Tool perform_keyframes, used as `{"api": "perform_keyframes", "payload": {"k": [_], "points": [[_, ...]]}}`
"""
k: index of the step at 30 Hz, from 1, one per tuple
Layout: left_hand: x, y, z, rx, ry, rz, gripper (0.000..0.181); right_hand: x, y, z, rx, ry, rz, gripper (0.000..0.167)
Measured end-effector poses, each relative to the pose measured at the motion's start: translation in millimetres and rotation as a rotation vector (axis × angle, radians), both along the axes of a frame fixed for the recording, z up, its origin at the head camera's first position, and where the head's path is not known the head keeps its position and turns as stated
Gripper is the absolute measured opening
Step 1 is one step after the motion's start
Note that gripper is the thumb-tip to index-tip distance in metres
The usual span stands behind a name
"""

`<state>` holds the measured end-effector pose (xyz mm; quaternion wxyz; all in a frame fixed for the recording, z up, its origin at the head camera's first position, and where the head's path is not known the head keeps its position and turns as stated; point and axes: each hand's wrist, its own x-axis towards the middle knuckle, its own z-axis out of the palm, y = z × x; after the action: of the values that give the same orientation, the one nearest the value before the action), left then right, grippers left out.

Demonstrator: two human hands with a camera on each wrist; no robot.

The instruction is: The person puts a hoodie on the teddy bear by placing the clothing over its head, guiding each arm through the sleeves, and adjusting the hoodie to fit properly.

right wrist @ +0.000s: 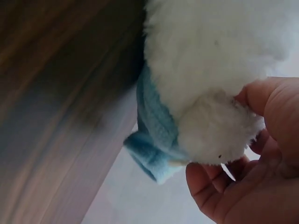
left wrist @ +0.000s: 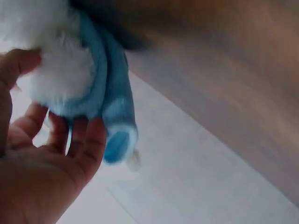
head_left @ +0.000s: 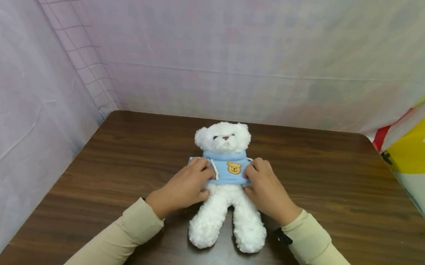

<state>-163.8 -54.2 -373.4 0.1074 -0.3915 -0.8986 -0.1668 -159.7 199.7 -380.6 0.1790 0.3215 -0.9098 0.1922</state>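
white teddy bear [head_left: 229, 193]: face up on brown surface [head_left: 120, 162], feet toward the person | left hand [head_left: 186, 184]: thumb and curled fingers hold its side at the blue shirt [head_left: 227, 178] | right hand [head_left: 269, 191]: holds opposite side likewise | cloth or fur between fingers: hard to tell, wrist views blurred

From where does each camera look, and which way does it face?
Head: on the person's head, facing forward and down at the white teddy bear on the table; left hand, right hand and sleeves show.
Left wrist: on that wrist, facing the left hand at white fur and blue sweater; only this hand shows.
Right wrist: on that wrist, facing the right hand at the fur; only this hand shows.
Both wrist views share fur, sweater and table.
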Motion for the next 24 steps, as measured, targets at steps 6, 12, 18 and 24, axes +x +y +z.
{"api": "perform_keyframes", "payload": {"k": [6, 12, 18, 24], "points": [[-0.5, 8.0, -4.5, 0.007, 0.078, 0.067, 0.02, 3.3, -8.5, 1.4, 0.022, 0.039, -0.06, 0.026], [0.5, 14.0, -1.4, -0.027, 0.153, 0.162, 0.017, 9.0, -14.4, 4.6, 0.043, 0.096, -0.144, 0.022], [1.5, 12.5, -0.9, -0.072, 0.134, 0.177, 0.014, 11.2, -18.8, 3.0, 0.094, 0.132, -0.183, 0.022], [2.1, 8.7, -5.0, -0.135, 0.145, 0.139, 0.006, 12.1, -20.5, -0.2, 0.175, 0.098, -0.231, 0.017]]}}
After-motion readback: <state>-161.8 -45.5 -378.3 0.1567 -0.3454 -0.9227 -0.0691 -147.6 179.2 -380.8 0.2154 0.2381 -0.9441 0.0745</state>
